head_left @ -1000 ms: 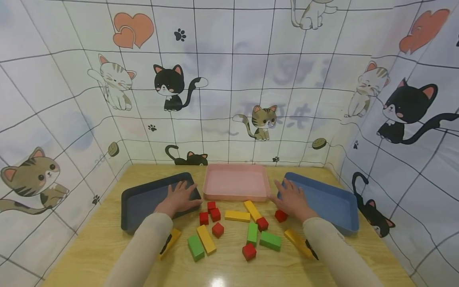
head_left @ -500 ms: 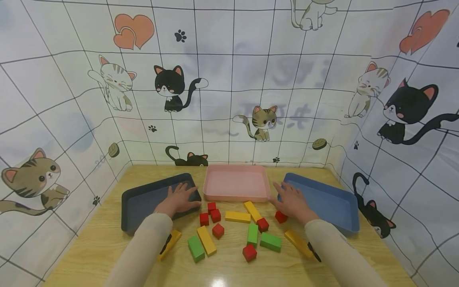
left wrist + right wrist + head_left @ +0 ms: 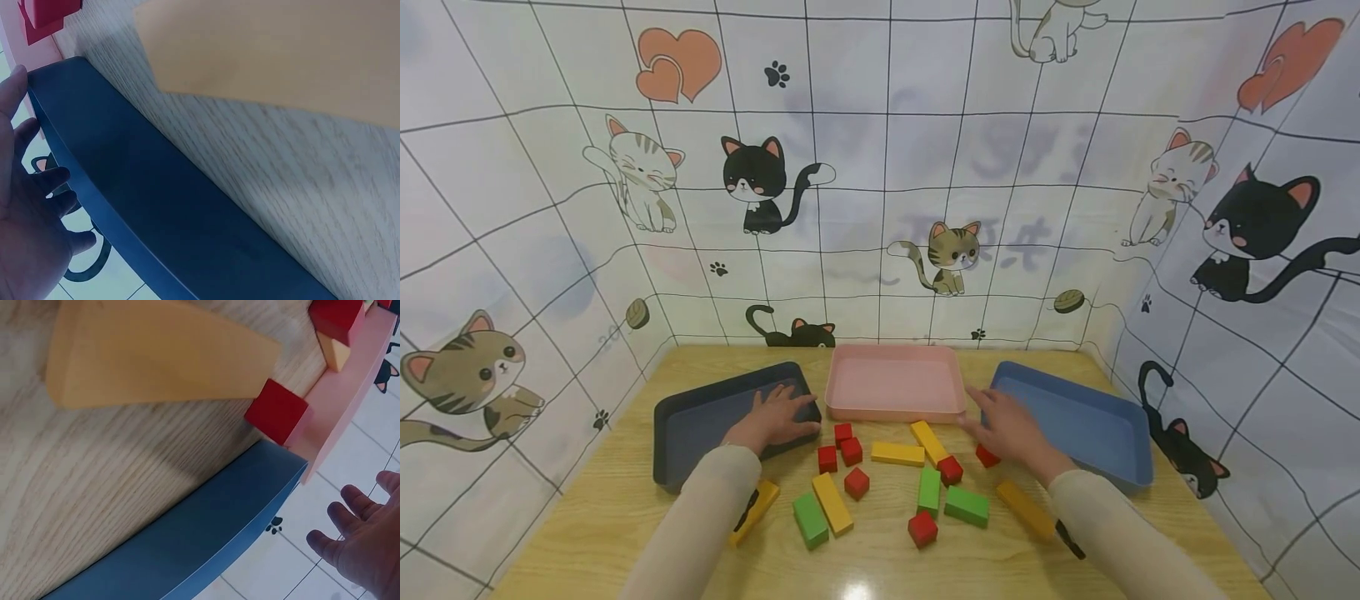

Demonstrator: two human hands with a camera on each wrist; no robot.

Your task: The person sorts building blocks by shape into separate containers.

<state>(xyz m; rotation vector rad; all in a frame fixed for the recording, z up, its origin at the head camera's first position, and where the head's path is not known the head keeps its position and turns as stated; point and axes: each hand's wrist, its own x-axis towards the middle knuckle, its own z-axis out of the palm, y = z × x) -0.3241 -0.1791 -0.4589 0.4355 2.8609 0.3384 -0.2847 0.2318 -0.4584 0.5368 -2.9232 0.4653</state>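
Note:
My left hand (image 3: pixel 775 417) is spread over the near right corner of the dark navy tray (image 3: pixel 700 429), thumb right at its rim in the left wrist view; nothing is in its grasp. My right hand (image 3: pixel 1003 423) hovers with loosely spread fingers between the pink tray (image 3: pixel 895 379) and the blue tray (image 3: pixel 1075 417). Its palm shows bare in the right wrist view. A red cube (image 3: pixel 987 455) lies under that hand, partly covered. Beneath the right wrist is a yellow block (image 3: pixel 1025 510); another yellow block (image 3: pixel 758 510) lies by the left wrist.
Between the arms several red cubes (image 3: pixel 857 482), yellow blocks (image 3: pixel 897 453) and green blocks (image 3: pixel 810 519) are scattered on the wooden table (image 3: pixel 865 567). Cloth walls printed with cats (image 3: pixel 951 250) enclose the table at the back and both sides.
My right hand has shifted slightly left towards the pink tray, its forearm moving lower and to the right. My left hand, the blocks and the trays stay put.

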